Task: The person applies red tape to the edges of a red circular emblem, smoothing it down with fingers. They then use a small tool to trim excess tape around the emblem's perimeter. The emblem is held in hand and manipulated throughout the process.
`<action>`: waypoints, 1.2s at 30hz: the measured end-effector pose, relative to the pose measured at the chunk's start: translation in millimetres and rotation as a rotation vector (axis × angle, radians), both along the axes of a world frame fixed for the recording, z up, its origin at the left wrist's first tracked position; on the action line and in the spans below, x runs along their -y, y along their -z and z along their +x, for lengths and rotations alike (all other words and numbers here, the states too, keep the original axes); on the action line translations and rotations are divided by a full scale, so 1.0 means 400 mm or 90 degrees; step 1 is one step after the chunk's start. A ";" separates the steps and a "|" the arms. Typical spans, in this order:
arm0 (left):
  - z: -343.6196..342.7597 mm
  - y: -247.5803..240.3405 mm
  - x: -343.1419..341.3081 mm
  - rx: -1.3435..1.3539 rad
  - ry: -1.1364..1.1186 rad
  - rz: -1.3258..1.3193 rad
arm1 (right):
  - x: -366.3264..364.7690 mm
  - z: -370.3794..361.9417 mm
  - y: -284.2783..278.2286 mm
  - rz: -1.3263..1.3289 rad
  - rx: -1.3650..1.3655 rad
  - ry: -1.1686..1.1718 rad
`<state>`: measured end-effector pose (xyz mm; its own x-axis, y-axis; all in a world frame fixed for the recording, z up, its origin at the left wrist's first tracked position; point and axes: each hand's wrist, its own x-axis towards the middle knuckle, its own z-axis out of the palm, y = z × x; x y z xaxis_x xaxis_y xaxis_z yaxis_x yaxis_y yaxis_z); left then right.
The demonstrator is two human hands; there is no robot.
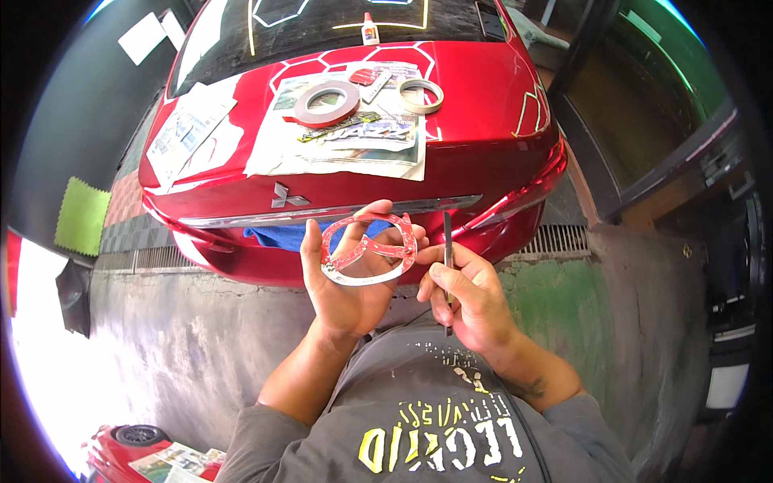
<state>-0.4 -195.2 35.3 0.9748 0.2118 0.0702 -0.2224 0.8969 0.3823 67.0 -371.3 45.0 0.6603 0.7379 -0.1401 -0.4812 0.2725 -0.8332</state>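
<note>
Head view, emblem ring (pixel 369 251) in left hand (pixel 348 282)

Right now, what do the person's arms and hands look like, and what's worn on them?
Both hands, left hand and right hand, are bare: no gloves or rings visible. Grey sleeves are pushed up near the elbows, forearms uncovered. Dark tattoo on the right forearm.
</note>
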 end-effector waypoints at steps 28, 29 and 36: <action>0.257 -0.053 0.318 0.011 -0.137 0.122 | 0.390 0.256 -0.004 -0.193 0.659 0.119; 0.252 -0.057 0.317 0.002 -0.129 0.108 | 0.387 0.269 0.002 -0.176 0.756 0.158; 0.253 -0.055 0.320 0.051 -0.160 0.146 | 0.368 0.231 -0.038 -0.258 0.981 0.232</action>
